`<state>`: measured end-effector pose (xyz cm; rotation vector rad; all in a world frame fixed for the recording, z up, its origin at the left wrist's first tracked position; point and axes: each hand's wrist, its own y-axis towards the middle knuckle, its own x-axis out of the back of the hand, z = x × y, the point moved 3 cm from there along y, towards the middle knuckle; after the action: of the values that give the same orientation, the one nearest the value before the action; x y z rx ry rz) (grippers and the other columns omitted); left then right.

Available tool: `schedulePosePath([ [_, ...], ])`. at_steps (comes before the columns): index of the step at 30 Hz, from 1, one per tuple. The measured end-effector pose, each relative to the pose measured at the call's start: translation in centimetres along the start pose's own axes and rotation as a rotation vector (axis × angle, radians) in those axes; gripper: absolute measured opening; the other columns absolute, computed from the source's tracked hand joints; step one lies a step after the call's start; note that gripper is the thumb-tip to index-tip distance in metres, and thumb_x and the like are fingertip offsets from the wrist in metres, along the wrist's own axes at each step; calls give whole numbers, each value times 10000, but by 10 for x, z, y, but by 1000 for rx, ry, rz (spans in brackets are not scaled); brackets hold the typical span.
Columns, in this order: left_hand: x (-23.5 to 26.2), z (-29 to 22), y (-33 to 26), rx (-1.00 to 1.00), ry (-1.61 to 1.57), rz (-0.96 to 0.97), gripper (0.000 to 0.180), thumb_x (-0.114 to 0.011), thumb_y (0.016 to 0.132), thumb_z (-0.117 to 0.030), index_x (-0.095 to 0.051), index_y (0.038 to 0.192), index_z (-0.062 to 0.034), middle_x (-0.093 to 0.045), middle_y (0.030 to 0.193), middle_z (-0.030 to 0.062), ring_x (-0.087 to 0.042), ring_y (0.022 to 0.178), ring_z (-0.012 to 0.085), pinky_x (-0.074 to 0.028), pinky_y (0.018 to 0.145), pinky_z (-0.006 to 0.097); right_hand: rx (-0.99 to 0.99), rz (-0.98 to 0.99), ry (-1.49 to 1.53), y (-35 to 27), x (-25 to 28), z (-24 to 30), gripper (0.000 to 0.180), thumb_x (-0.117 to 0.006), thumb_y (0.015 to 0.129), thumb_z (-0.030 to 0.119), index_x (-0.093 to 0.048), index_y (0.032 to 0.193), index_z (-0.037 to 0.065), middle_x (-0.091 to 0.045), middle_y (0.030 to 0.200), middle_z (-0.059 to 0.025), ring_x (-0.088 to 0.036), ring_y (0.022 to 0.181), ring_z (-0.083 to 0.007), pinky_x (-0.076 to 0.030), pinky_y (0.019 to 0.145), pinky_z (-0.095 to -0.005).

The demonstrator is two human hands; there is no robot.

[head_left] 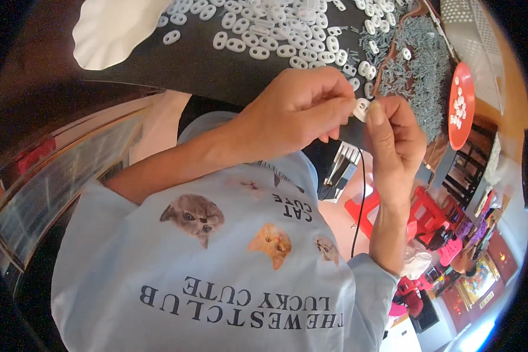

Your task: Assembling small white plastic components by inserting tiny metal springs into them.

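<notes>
My left hand (299, 111) and my right hand (393, 141) meet just in front of the dark table's near edge. Between their fingertips they pinch one small white oval plastic piece (362, 108) with two holes. The left thumb and fingers close on it from the left, and the right thumb presses it from the right. A thin black cord (362, 193) hangs straight down below the hands. Many more white oval pieces (276, 35) lie scattered on the dark table (205, 64) just beyond the hands.
A heap of small grey metal parts (422, 64) lies to the right of the ovals. A red dish (460, 105) with white pieces, a white perforated basket (472, 35) and a white scalloped plate (114, 29) also sit there. Red stools (422, 211) stand below.
</notes>
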<state>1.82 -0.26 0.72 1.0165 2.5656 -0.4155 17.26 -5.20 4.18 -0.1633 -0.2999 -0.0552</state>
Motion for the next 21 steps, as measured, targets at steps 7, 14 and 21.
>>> schedulePosePath([
  [7, -5, 3, 0, 22, -101, -5, 135, -564, 906, -144, -539, 936, -15, -586, 752, 30, -547, 640, 77, -453, 581, 207, 75, -100, 120, -2, -11, 0, 137, -549, 929, 133, -548, 846, 24, -477, 690, 58, -358, 596, -11, -280, 515, -175],
  [14, -6, 3, -4, 25, -153, -3, 140, -561, 907, -144, -531, 943, -12, -589, 745, 45, -547, 614, 84, -455, 578, 207, -36, -40, 315, -2, -11, -3, 150, -544, 927, 148, -548, 844, 23, -452, 617, 35, -318, 497, -15, -204, 436, -180],
  [21, -8, 5, -10, 6, -137, 25, 158, -549, 913, -160, -532, 947, -7, -592, 743, 56, -552, 619, 89, -454, 563, 207, -66, -9, 419, -10, -12, -4, 153, -550, 916, 145, -546, 846, 8, -453, 614, 27, -306, 484, -19, -199, 436, -180],
])
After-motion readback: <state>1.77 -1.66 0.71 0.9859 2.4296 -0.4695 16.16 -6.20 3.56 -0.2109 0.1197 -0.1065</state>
